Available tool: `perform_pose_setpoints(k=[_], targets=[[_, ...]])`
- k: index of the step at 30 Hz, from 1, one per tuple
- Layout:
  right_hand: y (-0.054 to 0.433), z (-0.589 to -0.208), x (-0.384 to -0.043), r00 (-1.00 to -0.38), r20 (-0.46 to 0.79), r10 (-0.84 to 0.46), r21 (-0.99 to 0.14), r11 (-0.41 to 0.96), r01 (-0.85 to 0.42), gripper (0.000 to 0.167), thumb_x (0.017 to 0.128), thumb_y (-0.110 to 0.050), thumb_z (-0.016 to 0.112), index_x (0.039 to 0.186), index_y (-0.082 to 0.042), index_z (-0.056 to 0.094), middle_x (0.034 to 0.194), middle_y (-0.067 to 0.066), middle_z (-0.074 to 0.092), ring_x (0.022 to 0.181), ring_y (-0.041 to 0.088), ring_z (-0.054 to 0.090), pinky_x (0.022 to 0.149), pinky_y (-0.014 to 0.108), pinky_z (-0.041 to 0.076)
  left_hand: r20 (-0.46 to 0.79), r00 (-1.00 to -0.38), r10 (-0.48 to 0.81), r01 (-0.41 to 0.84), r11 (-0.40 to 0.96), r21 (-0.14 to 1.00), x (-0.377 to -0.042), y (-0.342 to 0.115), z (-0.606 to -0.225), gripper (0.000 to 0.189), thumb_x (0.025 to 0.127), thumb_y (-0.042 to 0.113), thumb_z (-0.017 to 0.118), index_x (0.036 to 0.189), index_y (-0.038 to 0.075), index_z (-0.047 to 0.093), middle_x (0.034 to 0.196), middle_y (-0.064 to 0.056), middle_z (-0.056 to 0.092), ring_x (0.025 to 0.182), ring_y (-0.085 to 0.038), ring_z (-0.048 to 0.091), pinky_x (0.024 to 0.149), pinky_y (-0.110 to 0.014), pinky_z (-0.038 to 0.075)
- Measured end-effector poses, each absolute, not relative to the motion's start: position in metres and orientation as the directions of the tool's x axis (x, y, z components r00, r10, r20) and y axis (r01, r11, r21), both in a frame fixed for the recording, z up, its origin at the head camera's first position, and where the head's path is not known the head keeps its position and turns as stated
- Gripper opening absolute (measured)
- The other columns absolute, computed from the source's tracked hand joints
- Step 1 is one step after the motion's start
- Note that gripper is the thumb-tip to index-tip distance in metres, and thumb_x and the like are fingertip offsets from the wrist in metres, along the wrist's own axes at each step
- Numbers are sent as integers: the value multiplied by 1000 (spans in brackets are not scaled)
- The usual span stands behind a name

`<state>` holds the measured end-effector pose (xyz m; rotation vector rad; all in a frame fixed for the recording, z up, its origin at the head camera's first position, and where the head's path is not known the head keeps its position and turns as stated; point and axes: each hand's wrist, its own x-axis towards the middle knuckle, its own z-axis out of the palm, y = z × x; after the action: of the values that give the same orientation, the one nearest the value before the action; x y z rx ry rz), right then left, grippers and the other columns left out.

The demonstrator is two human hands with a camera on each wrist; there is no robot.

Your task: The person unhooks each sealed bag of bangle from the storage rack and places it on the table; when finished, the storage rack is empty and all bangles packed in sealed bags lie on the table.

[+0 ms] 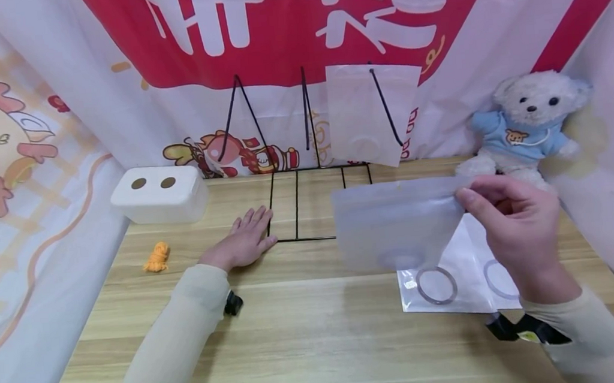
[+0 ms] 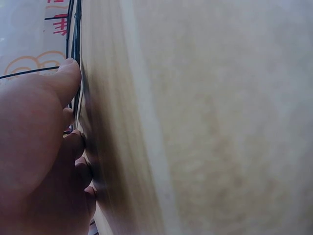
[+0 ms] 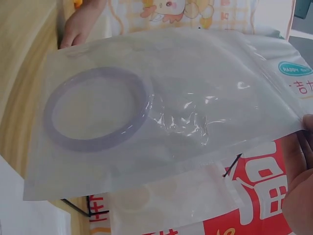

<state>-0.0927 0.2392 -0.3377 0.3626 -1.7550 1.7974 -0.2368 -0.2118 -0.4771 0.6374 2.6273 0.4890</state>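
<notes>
Head view: right hand point(image 1: 510, 223) raised over the light wooden table point(image 1: 307, 336), fingers and thumb pinching the upper right corner of a frosted translucent plastic pouch point(image 1: 396, 223) with a pale purple ring inside; pouch held clear of the table, hanging roughly level, just in front of the black wire display rack point(image 1: 305, 173). Beneath and to the right of it, a flat stack of similar white pouches with grey rings point(image 1: 455, 285) lying on the table. One more translucent pouch point(image 1: 368, 114) hung on the rack's right prong. Left hand point(image 1: 243, 241) lying flat on the table, fingers straight and spread, fingertips touching the rack's base wire. Farther left, a small orange knitted lump point(image 1: 157, 257) and a white plastic box with two round holes point(image 1: 158, 194). White teddy bear in a blue shirt point(image 1: 529, 126) seated at the right rear.

Left wrist view: palm and fingers point(image 2: 73, 161) pressed flat against the wood, thumb alongside thin black wire.

Right wrist view: held pouch point(image 3: 161, 107) filling the frame, purple ring point(image 3: 95, 110) in its left half; only a sliver of the gripping fingers point(image 3: 305, 122) visible at the right edge.
</notes>
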Motion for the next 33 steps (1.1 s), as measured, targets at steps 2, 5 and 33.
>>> perform_pose_setpoints(k=[2, 5, 33], targets=[[238, -340, -88, -783, 583, 217, -811, 92, -578, 15, 87, 20, 75, 102, 19, 76, 85, 0, 82, 61, 7, 65, 59, 12, 54, -295, -822, 488, 353, 842, 408, -240, -213, -482, 79, 116, 51, 40, 175, 12, 7, 184, -15, -3, 170, -42, -7, 135, -66, -4], [237, -344, -83, -786, 583, 205, -812, 101, -575, 16, 87, 21, 74, 101, 15, 78, 84, -1, 82, 60, 6, 64, 56, 12, 52, -298, -823, 484, 351, 846, 402, -246, -216, -492, 79, 115, 53, 38, 176, 15, 5, 184, -11, -4, 170, -38, -9, 136, -63, -5], [224, -385, -65, -896, 418, 150, -904, -29, -427, 30, 89, 28, 65, 101, 4, 79, 81, 2, 79, 66, 5, 72, 64, 15, 60, -298, -824, 481, 359, 852, 381, -232, -208, -467, 75, 117, 44, 40, 175, 9, 7, 183, -17, -1, 169, -44, -5, 135, -66, -3]])
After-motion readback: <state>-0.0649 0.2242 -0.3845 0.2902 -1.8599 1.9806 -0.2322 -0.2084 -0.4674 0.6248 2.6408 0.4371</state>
